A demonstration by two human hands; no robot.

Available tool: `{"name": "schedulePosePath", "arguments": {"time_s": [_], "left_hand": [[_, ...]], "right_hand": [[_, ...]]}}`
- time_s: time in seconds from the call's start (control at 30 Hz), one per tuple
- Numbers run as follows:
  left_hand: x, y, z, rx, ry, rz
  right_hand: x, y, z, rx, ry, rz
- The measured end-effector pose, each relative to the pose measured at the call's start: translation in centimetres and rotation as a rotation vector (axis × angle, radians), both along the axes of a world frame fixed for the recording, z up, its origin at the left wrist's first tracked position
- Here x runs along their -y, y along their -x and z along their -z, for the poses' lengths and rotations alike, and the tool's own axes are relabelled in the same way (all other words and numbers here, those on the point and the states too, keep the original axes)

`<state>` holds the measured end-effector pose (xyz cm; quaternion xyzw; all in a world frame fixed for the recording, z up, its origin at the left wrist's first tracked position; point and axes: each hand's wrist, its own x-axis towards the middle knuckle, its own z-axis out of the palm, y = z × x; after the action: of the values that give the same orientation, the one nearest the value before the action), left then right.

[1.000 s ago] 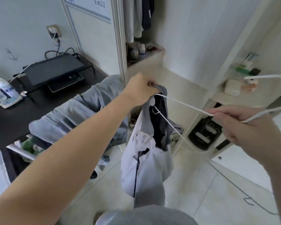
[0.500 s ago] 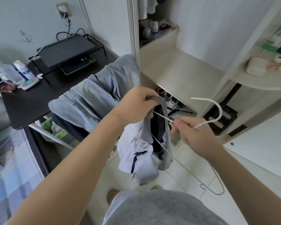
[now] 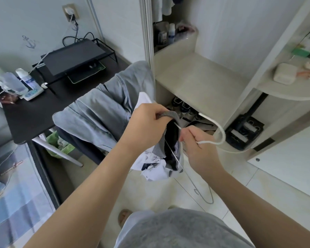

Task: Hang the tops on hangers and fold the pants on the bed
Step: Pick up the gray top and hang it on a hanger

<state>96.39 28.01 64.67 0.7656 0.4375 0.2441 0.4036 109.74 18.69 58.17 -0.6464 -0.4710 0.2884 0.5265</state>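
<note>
My left hand (image 3: 147, 122) grips the grey ribbed collar of a white top (image 3: 159, 163) with a dark lining, which hangs bunched below it. My right hand (image 3: 195, 145) pinches the neck of a white wire hanger (image 3: 217, 135). The hanger's hook curls up to the right of that hand, and its thin arms run down inside the top's neck opening. Light blue jeans (image 3: 100, 115) lie draped over a chair back just left of my hands.
A black desk (image 3: 30, 115) with a monitor stand and bottles stands at the left. The open wardrobe (image 3: 200, 81) with shelves and shoes is ahead. A blue checked bed cover (image 3: 13, 203) shows at the lower left. Tiled floor lies below.
My right hand has brought the hanger in from the far right to the collar, and the hanger's arms now sit inside the top. My view has tilted down.
</note>
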Motion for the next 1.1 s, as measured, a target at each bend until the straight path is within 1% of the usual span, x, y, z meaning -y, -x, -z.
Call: {"name": "schedulePosePath", "arguments": {"time_s": [0.07,0.2,0.33,0.4,0.47,0.5,0.57,0.63,0.67,0.7,0.77,0.83,0.9,0.97,1.1], "left_hand": [[0.4,-0.4,0.2,0.006,0.023,-0.002],[1.5,-0.8,0.8,0.01,0.12,0.014],[2.8,-1.4,1.1,-0.013,0.089,-0.014],[3.2,-1.4,1.4,-0.028,0.106,0.028],[3.1,-1.0,1.7,-0.01,0.102,0.124],[3.1,-0.7,1.6,0.006,0.044,0.178],[2.6,0.2,1.5,0.005,-0.222,0.218],[1.5,0.9,1.2,-0.136,-0.52,0.196],[0.8,1.0,0.9,-0.227,-0.604,0.217],[0.0,1.1,0.5,-0.317,-0.647,0.265],[-1.1,1.1,-0.1,-0.44,-0.661,0.396],[-1.3,0.9,-0.3,-0.473,-0.616,0.475],[-0.4,0.6,-0.1,-0.436,-0.556,0.493],[0.9,0.1,0.3,-0.373,-0.538,0.482],[2.5,-0.7,1.1,-0.289,-0.507,0.418]], "right_hand": [[-0.6,-0.1,0.4,0.026,0.075,0.021],[-0.5,-0.3,0.8,0.035,-0.042,0.061],[-0.9,-0.4,1.2,-0.039,-0.017,-0.002],[-0.6,-0.3,1.8,-0.071,-0.023,-0.004],[-0.1,-0.6,2.0,-0.124,-0.05,-0.011],[0.2,-1.0,1.8,-0.143,-0.056,-0.02],[0.5,-2.2,0.9,-0.129,-0.057,-0.054],[0.7,-3.2,-0.3,-0.085,-0.072,-0.123],[0.7,-3.5,-0.8,-0.06,-0.089,-0.155],[0.8,-3.8,-1.1,-0.036,-0.104,-0.178],[0.7,-4.5,-1.6,-0.021,-0.098,-0.208],[0.6,-5.2,-2.2,-0.063,-0.077,-0.222],[0.3,-5.7,-2.8,-0.061,-0.103,-0.249],[-0.3,-5.5,-3.2,-0.019,-0.144,-0.261],[-1.1,-4.6,-3.2,0.049,-0.176,-0.222]]}}
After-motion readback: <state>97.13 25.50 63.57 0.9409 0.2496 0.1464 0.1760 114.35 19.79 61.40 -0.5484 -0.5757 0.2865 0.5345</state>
